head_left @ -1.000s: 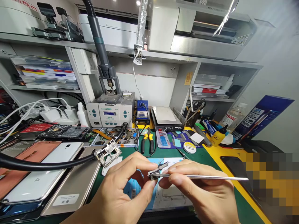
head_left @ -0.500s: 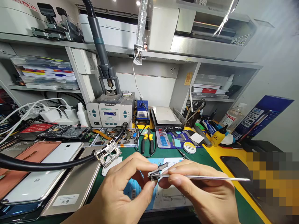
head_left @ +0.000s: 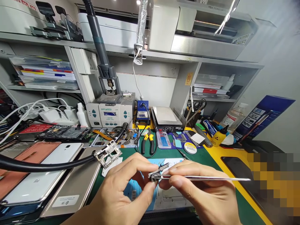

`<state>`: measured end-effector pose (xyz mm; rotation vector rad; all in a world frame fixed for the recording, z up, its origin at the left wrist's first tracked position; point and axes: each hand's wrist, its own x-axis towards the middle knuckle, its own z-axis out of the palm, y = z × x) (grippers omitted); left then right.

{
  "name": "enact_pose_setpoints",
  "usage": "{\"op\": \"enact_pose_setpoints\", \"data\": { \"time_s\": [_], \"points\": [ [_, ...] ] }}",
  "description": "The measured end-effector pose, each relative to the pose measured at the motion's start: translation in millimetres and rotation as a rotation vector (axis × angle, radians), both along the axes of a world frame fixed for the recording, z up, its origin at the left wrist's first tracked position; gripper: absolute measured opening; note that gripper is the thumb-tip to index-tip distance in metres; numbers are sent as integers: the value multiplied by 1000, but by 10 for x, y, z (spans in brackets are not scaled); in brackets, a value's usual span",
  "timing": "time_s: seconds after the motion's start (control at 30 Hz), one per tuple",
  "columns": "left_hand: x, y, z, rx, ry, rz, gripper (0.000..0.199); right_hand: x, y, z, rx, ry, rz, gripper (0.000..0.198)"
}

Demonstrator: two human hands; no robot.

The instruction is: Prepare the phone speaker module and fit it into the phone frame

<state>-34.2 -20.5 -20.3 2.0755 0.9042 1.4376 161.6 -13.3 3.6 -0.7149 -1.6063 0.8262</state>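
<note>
Head view, and we're right in close: the left hand [head_left: 114,192] has a small dark part [head_left: 162,168] in a narrow grip between thumb and forefinger, held up in mid-air above a blue-and-white sheet [head_left: 173,201]. Over on the other side, the right hand [head_left: 208,192] pinches the tweezers [head_left: 211,178] between thumb and fingers, shaft lying almost level, tips right at the part's lower end. Are those tips gripping it? Cannot tell; the fine detail is too small.

Handling, then: the part looks light, thin and probably fairly stiff, easily bent or scratched, I'd judge. The edges look the safest hold, with a soft pinch. Those tweezers look smooth and rigid, maybe slippery, best held mid-shaft, about where the fingers have them.

Now the lettering! Behind, the station [head_left: 107,114] reads QUICK, with what looks like LEAD FREE beneath. On the left, the white phone [head_left: 47,175] carries a Mi logo, and beside it the gold phone [head_left: 75,181] wears a white sticker too small to read. The hot plate [head_left: 166,116] has marks by its dial, too blurred to call.
</note>
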Motion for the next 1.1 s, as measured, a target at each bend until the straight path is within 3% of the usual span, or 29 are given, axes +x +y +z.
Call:
{"op": "enact_pose_setpoints", "data": {
  "time_s": [0.4,0.67,0.93,1.1],
  "points": [
    [1,-8,-39,-5,18,61,37,26,-17,-22,-136,68,1,11],
    [-4,-22,-56,-129,-36,80,31,0,-34,0,-315,222,21,11],
    [-17,-11,-64,-27,-12,-8,35,65,6,9,-184,15,71,13],
    [-25,4,-42,14,33,-31,35,60,2,9,-157,-5,81,13]
  ]
}}
